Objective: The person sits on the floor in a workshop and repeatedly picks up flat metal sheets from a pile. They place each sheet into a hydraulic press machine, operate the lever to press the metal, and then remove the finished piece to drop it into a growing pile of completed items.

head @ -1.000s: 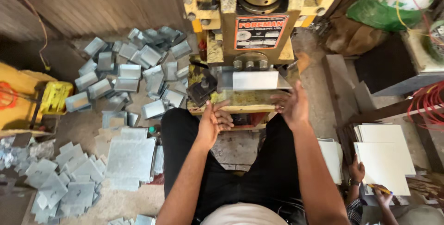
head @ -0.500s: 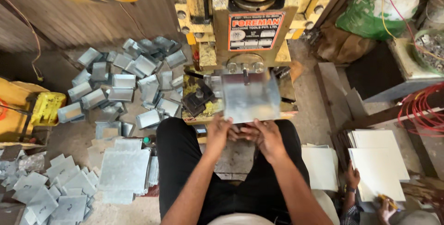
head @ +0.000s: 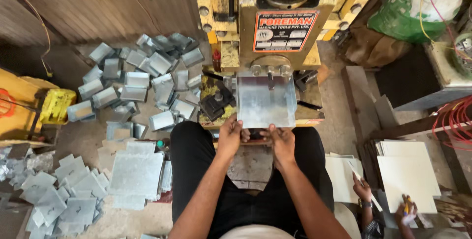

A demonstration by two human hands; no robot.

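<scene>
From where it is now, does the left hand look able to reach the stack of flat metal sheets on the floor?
Probably yes. The left hand grips the metal sheet on the press, but the stack of flat sheets lies beside the left leg with nothing between.

head cam | looks steeply down | near press [head: 275,47] and lap | edges perhaps stretched

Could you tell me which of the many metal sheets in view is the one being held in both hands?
It is the flat sheet on the yellow press, gripped at its near edge by left hand and right hand; the others lie on the floor.
</scene>
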